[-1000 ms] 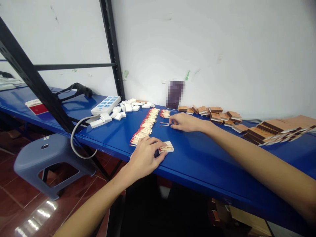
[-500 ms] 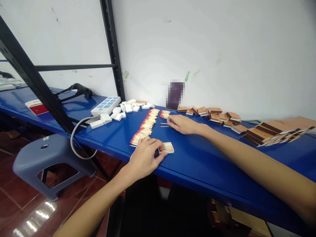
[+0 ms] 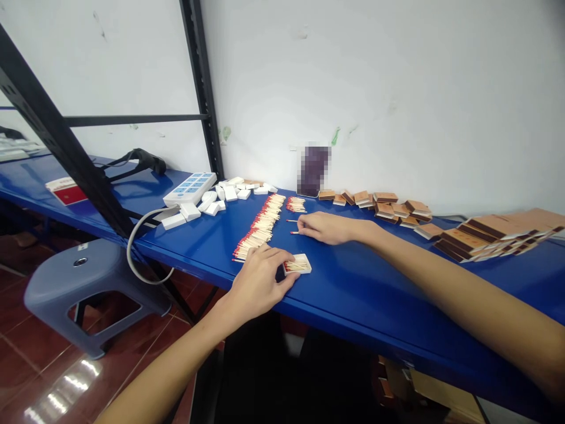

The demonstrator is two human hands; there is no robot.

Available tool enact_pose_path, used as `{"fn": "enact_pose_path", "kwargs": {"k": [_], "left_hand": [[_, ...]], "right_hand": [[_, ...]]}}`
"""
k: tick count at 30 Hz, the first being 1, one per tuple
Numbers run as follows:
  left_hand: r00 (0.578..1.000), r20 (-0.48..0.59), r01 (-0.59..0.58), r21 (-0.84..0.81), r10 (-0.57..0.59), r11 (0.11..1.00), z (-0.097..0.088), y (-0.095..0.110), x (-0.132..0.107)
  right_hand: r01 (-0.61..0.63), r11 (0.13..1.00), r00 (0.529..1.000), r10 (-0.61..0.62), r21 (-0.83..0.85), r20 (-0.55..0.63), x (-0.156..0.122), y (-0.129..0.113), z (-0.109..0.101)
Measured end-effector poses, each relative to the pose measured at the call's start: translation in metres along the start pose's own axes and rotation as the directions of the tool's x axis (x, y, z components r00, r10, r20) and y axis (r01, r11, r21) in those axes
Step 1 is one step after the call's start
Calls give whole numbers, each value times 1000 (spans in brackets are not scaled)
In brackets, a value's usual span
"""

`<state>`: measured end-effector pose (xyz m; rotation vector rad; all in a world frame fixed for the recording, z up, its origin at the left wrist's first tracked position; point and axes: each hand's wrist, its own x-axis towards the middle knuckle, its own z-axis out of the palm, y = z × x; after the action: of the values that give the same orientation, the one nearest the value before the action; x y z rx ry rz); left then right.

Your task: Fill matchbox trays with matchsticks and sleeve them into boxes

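Head view: left hand [image 3: 259, 280] clasps the left end of a white matchbox tray [image 3: 302, 258], long axis running left-right. Just beyond it, the right hand [image 3: 324, 227] pinches a match [image 3: 294, 232], red head pointing left.

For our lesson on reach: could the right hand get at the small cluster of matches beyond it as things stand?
Probably yes: the right hand is close to the small cluster, and nothing visible blocks the way, though it seems to be pinching a match.
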<state>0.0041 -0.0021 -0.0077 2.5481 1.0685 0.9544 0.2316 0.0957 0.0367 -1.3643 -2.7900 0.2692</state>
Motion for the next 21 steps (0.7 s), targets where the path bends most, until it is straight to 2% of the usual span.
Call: {"fn": "enact_pose_path", "kwargs": {"k": [7,10,13,17,19,21], "left_hand": [[996,8,87,3,-87,996,0,0,0],[996,10,92,8,-92,996,1,0,-1],[995,6,102,5,-102,995,2,-1,-2],[996,16,83,2,-83,997,1,-1,-2],[998,30,53,1,-53,999,-1,0,-2],[999,42,19,-7,-19,1000,-2,1,-1]], "right_hand": [[29,992,981,-51,120,185,-26,-37,-35],[37,987,955,-81,156,286,-30,-54,-39],[55,985,945,-104,163,311,-30,-66,-36],[73,983,958,-116,170,261,-27,-64,-33],[71,986,982,-96,154,160,-23,-52,-28],[28,997,1000,-29,74,2,-16,-36,-19]]}}
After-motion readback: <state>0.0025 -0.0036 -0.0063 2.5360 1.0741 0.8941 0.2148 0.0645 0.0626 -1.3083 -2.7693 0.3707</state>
